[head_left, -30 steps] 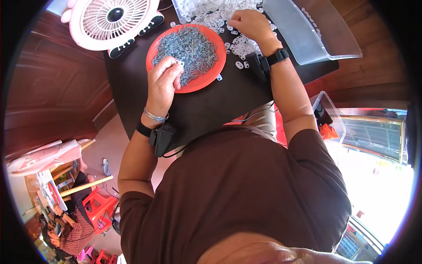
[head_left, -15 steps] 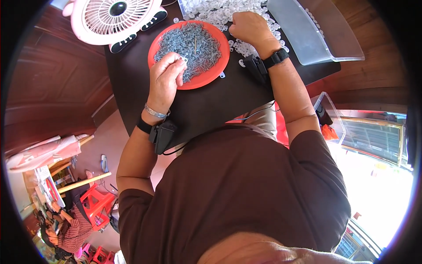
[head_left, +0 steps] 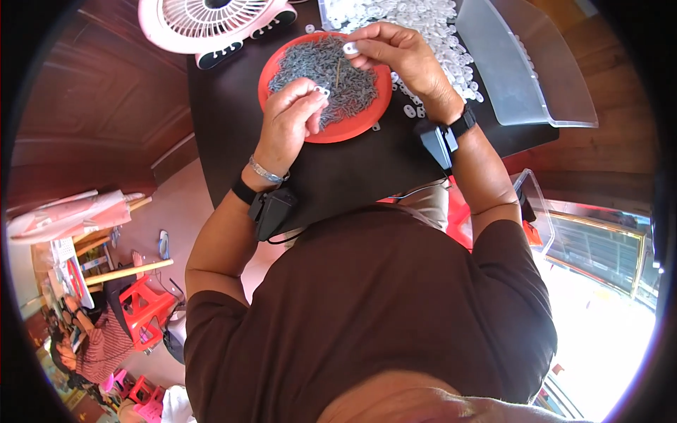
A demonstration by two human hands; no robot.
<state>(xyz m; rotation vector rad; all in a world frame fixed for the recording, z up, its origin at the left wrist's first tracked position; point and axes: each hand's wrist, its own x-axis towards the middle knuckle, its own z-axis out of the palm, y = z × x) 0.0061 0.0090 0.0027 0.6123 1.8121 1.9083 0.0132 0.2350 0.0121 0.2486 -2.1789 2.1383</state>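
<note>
Round orange plastic plate (head_left: 352, 127) heaped with small grey metal pins sits on the dark table (head_left: 352, 169). Left hand (head_left: 289, 123), over the plate's near-left rim: fingers pinched on a small white plastic ring (head_left: 322, 91). Right hand (head_left: 402, 60), over its far-right rim: fingers pinched on another white ring piece (head_left: 350, 48).

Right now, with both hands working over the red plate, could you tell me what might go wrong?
The left hand and right hand each pinch a small white ring above the red plate; a slip could lose one among the grey pins. The white fan stands close and might scatter the loose white rings.
</note>
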